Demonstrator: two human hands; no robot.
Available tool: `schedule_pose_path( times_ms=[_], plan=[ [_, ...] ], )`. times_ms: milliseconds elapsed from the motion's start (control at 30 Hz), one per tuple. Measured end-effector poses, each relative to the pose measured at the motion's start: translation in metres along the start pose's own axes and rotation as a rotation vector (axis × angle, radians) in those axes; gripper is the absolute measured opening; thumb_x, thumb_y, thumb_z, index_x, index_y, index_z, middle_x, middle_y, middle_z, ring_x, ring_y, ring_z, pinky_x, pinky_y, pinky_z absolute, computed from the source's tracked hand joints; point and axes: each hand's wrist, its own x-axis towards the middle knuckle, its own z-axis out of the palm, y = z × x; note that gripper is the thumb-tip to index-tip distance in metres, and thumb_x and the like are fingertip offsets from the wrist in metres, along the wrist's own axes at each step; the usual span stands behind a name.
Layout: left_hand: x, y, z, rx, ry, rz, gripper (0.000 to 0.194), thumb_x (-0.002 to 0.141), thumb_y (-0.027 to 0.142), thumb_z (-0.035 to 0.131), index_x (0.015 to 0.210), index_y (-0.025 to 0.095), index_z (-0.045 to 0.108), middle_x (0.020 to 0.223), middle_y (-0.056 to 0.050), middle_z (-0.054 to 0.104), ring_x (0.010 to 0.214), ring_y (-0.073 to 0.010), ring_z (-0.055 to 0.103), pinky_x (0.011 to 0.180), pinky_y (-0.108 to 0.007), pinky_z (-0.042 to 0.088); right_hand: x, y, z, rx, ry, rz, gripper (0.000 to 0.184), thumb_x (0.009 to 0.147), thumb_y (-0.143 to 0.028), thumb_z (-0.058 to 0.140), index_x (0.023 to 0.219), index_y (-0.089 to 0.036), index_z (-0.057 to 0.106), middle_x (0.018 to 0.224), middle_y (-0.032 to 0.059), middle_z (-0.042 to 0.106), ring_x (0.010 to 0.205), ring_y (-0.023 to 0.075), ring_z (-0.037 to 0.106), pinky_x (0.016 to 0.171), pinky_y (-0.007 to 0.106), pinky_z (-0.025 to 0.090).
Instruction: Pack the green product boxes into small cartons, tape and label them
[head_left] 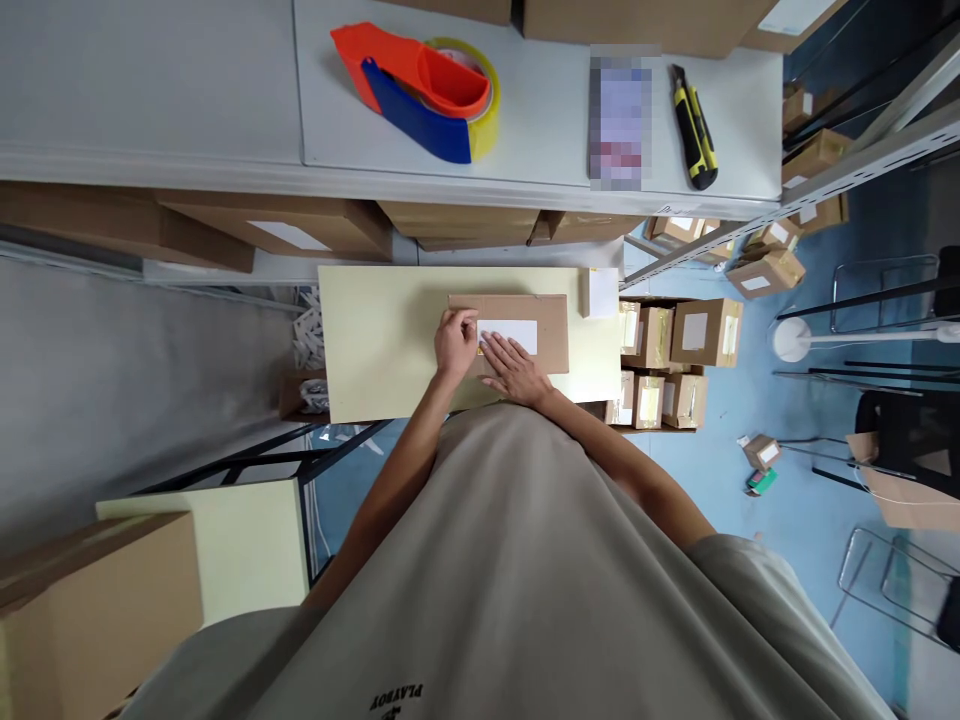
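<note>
A brown cardboard box (553,312) lies on the pale yellow table top (382,340) in front of my body, with a white label (517,332) on its upper face. My right hand (517,371) rests palm down with outstretched fingers across the label's lower left part. At the box's left end is my left hand (455,345), fingers curled in beside the label's left edge; whatever may be between them is hidden. A small white stack that looks like labels (600,293) sits at the table's far right corner.
On the shelf (540,120) beyond lie an orange and blue tape dispenser (427,95), a blurred-out item (621,122) and a yellow-black utility knife (694,130). Labelled cartons (664,335) stand right of the table. A large carton (105,610) sits at lower left.
</note>
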Motion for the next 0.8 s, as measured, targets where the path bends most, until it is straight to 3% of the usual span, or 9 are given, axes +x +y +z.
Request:
schedule_pose_path(
  times_ms=[200, 367, 500, 633, 800],
  plan=[
    [0.000, -0.012, 0.000, -0.144, -0.012, -0.012, 0.031, 0.103, 0.016, 0.054, 0.118, 0.018, 0.081, 0.120, -0.012, 0.077, 0.095, -0.0216, 0.074, 0.091, -0.035, 0.065, -0.056, 0.023, -0.012, 0.025, 0.076, 0.208, 0.086, 0.120, -0.062, 0.029, 0.185, -0.008, 0.018, 0.192, 0.0140, 0.015, 0.181, 0.0306, 0.013, 0.149, 0.054, 0.012],
    [0.000, -0.020, 0.002, -0.371, 0.004, -0.126, 0.039, 0.113, 0.032, 0.050, 0.138, 0.017, 0.075, 0.116, -0.009, 0.082, 0.074, -0.0135, 0.071, 0.074, -0.027, 0.067, -0.065, 0.028, -0.009, 0.042, 0.116, 0.251, 0.091, 0.118, -0.066, 0.031, 0.186, -0.009, 0.013, 0.192, 0.0143, 0.015, 0.181, 0.0314, 0.011, 0.149, 0.057, 0.012],
    [0.000, -0.019, 0.004, -0.389, 0.010, -0.123, 0.039, 0.109, 0.031, 0.057, 0.141, 0.014, 0.074, 0.113, -0.009, 0.084, 0.082, -0.0151, 0.076, 0.077, -0.027, 0.068, -0.043, 0.020, -0.003, 0.028, 0.080, 0.172, 0.091, 0.119, -0.066, 0.025, 0.184, -0.003, 0.018, 0.192, 0.0172, 0.015, 0.181, 0.0321, 0.010, 0.149, 0.057, 0.012],
    [-0.002, -0.017, 0.005, -0.375, 0.005, -0.098, 0.037, 0.104, 0.029, 0.063, 0.136, 0.015, 0.075, 0.115, -0.010, 0.085, 0.090, -0.0180, 0.079, 0.084, -0.031, 0.069, 0.001, 0.000, 0.005, 0.025, 0.044, 0.018, 0.091, 0.118, -0.067, 0.028, 0.183, -0.003, 0.023, 0.191, 0.0174, 0.018, 0.181, 0.0315, 0.014, 0.149, 0.055, 0.013],
    [-0.005, -0.018, 0.008, -0.352, 0.093, -0.088, 0.035, 0.101, 0.042, 0.072, 0.123, 0.016, 0.080, 0.110, -0.012, 0.085, 0.093, -0.0215, 0.081, 0.090, -0.035, 0.069, 0.047, -0.008, 0.006, 0.009, 0.115, 0.072, 0.088, 0.119, -0.063, 0.027, 0.183, -0.003, 0.025, 0.191, 0.0163, 0.021, 0.180, 0.0302, 0.017, 0.149, 0.052, 0.013]
  ],
)
